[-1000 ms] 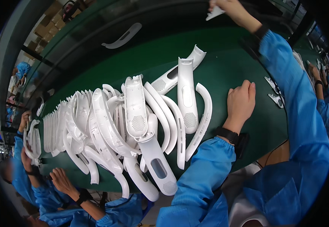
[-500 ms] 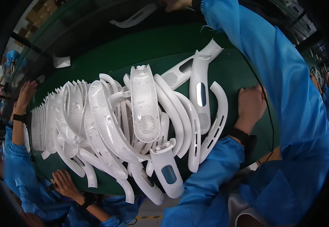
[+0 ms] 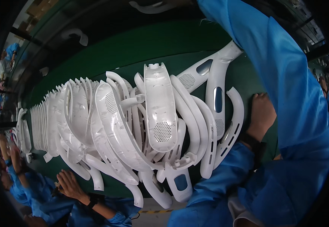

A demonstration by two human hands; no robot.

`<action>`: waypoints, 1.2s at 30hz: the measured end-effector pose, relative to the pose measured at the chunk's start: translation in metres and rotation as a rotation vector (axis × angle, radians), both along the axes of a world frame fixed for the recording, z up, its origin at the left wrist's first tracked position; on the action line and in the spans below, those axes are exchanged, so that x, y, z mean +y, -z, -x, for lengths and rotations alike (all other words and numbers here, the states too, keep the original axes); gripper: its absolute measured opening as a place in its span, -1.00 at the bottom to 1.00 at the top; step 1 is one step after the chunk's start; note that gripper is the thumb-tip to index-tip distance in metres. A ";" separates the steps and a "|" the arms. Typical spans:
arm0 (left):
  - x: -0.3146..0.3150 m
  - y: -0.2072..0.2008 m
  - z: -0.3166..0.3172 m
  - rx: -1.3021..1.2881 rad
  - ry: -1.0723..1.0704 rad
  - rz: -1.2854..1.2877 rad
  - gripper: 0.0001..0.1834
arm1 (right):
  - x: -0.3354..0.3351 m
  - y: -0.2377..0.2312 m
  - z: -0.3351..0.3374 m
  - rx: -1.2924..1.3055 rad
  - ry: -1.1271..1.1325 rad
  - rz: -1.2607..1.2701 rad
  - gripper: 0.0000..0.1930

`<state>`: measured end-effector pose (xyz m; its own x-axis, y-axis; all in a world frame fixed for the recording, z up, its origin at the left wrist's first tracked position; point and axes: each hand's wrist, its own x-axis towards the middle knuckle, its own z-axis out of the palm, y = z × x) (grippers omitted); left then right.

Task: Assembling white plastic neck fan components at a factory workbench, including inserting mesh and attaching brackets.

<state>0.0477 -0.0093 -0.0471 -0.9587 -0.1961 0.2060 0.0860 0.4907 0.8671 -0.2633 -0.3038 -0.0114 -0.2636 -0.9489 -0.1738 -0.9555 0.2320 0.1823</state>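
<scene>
My left hand (image 3: pixel 263 116) is curled into a fist on the green tabletop, right of the pile; no object shows in it. Stretched across to the far side, my right arm ends at the dark upper edge, where only a dim bit of my right hand (image 3: pixel 184 2) shows beside a white curved part (image 3: pixel 151 7). Its fingers cannot be made out. Nearest my left hand lie a slotted white curved piece (image 3: pixel 230 128) and a white handle-like housing (image 3: pixel 216 98) with a glossy oval window. An upturned white shell (image 3: pixel 160 109) with a perforated end tops the pile.
Nested white shells (image 3: pixel 39 128) stand in a row at the left. A co-worker's hand (image 3: pixel 71 187) is at the near left edge, with other hands (image 3: pixel 16 160) beyond. Another white piece (image 3: pixel 77 37) lies on the dark surface at the back.
The pile appears farther right in the picture. My right hand has slipped nearly out of view at the top. White pieces at the back show in different places. My left fist stays on the table.
</scene>
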 end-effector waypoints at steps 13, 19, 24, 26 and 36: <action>0.003 -0.002 0.001 0.178 -0.099 0.005 -0.76 | 0.127 -0.046 -0.024 -1.040 0.497 -0.112 -0.61; -0.004 0.000 0.003 0.221 -0.075 0.000 -0.73 | 0.147 -0.057 -0.076 -0.745 0.573 -0.028 -0.43; -0.008 -0.001 0.004 0.232 -0.073 -0.007 -0.74 | 0.130 -0.039 -0.129 -0.337 0.375 -0.096 -0.18; -0.006 -0.007 0.003 0.158 -0.014 0.017 -0.77 | 0.140 -0.036 -0.126 -0.361 0.445 -0.132 -0.13; -0.010 0.003 -0.003 0.193 -0.046 0.055 -0.74 | 0.208 -0.069 -0.064 -1.166 0.494 0.195 -0.58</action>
<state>0.0506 -0.0191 -0.0503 -0.8906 -0.2220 0.3969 0.2245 0.5444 0.8082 -0.1990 -0.0958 0.0573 -0.3795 -0.8302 -0.4085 -0.3315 0.5342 -0.7777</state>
